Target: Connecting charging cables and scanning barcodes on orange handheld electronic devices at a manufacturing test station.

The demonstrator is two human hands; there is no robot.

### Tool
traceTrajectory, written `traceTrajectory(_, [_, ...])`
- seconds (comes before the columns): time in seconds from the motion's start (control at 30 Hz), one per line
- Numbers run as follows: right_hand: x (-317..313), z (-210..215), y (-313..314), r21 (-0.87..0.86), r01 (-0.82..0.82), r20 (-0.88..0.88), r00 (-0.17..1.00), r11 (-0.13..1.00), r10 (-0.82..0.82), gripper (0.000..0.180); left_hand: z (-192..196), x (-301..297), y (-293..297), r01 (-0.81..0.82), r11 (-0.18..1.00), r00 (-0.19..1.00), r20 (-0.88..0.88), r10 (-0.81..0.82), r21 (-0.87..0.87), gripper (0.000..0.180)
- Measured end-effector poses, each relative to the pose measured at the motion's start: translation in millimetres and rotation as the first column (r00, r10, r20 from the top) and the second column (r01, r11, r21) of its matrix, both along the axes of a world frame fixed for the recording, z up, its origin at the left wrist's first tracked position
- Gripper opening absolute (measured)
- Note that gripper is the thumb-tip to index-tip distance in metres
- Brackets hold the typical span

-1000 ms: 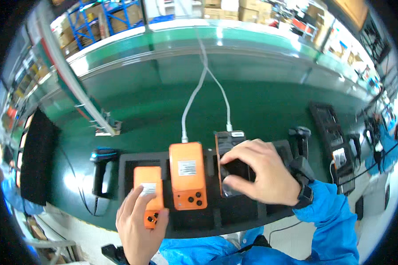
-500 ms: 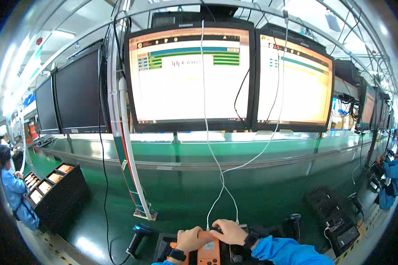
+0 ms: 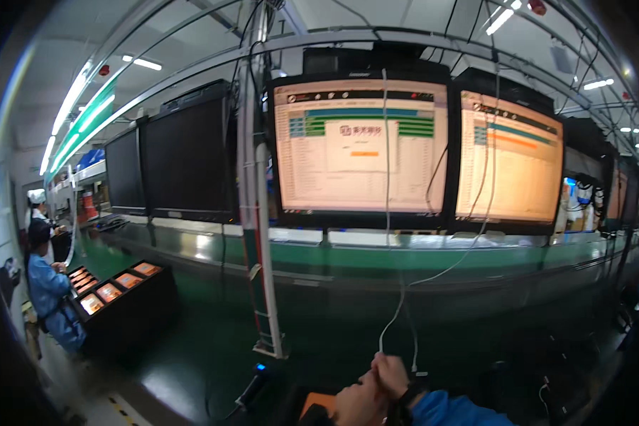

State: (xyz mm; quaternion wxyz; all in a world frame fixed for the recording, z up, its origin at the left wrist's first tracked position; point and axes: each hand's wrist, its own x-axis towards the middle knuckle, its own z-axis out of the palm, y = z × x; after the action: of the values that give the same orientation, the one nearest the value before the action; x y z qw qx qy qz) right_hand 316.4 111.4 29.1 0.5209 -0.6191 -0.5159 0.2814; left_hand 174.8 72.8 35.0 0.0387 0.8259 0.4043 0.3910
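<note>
My two hands are close together at the bottom edge. My right hand (image 3: 392, 374), in a blue sleeve, is closed round the lower end of a white cable (image 3: 389, 328) that hangs from above. My left hand (image 3: 356, 402) sits just left of it, fingers curled; whatever they hold is hidden. An orange device (image 3: 317, 406) shows partly, left of my left hand, in a dark tray. Another white cable's plug (image 3: 414, 369) hangs loose right of my right hand.
A handheld scanner (image 3: 252, 389) stands on the green bench, left of my hands. Behind are two lit monitors (image 3: 362, 188) and a metal post (image 3: 266, 305). On the left, a person in blue (image 3: 48, 291) stands by a black rack (image 3: 131, 307) of orange devices.
The view has swung left and darkened. My hands have come together; the orange device that was under them is hidden now. A pop-up window on the left monitor looks different.
</note>
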Motion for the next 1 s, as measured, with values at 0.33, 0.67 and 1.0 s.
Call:
traceTrajectory(0.33, [12,43,-52,0.046,-0.349,0.113,0.933,0.936,0.342,0.032,-53,-9,21,0.211,0.871,0.976,0.044,-0.214,-0.444,0.044])
traceTrajectory(0.67, [20,38,-85,0.001,-0.503,0.366,0.805,0.864,0.468,0.024,33,-62,13,0.673,0.453,0.715,0.671,-0.195,-0.585,0.049])
traceTrajectory(1.0, [58,38,-83,0.177,-0.257,0.375,0.910,0.950,0.176,0.021,17,-128,14,0.628,0.572,0.588,0.803,0.095,-0.528,0.023])
